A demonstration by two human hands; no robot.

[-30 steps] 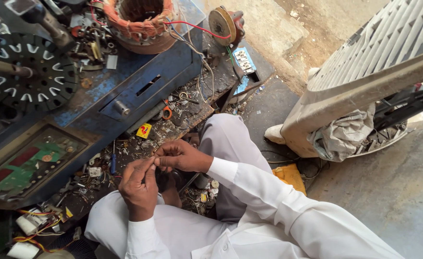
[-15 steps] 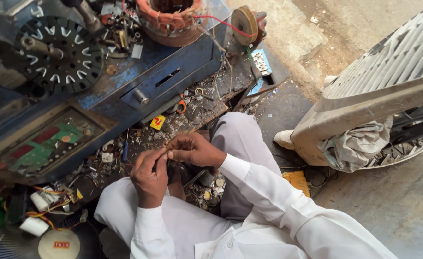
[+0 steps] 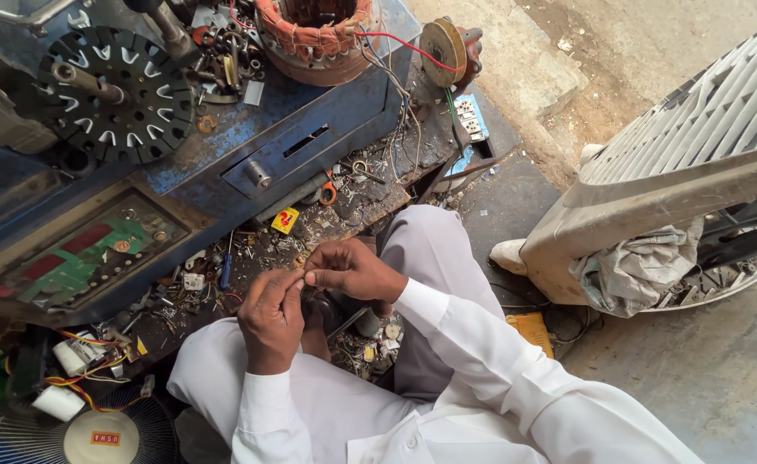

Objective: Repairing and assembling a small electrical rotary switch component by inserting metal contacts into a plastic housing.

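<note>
I sit cross-legged in white clothes on the ground. My left hand [image 3: 271, 320] and my right hand [image 3: 352, 271] meet above my lap, fingertips pinched together on something very small that I cannot make out. Both hands hover over a dark round part [image 3: 320, 309] lying between my knees, mostly hidden by the hands. Right in front of the hands is a low board [image 3: 327, 219] littered with screws, washers and wire bits.
A blue metal box with a drawer [image 3: 297, 146] stands ahead, carrying a copper-wound stator [image 3: 310, 30] and a black slotted rotor disc [image 3: 112, 90]. A green circuit board [image 3: 86, 258] lies left, a fan grille [image 3: 78, 438] lower left, a white plastic chair [image 3: 679, 180] right.
The view has shifted so the bench sits higher and further left. My hands stay pinched together in front of me, with only slight finger movement.
</note>
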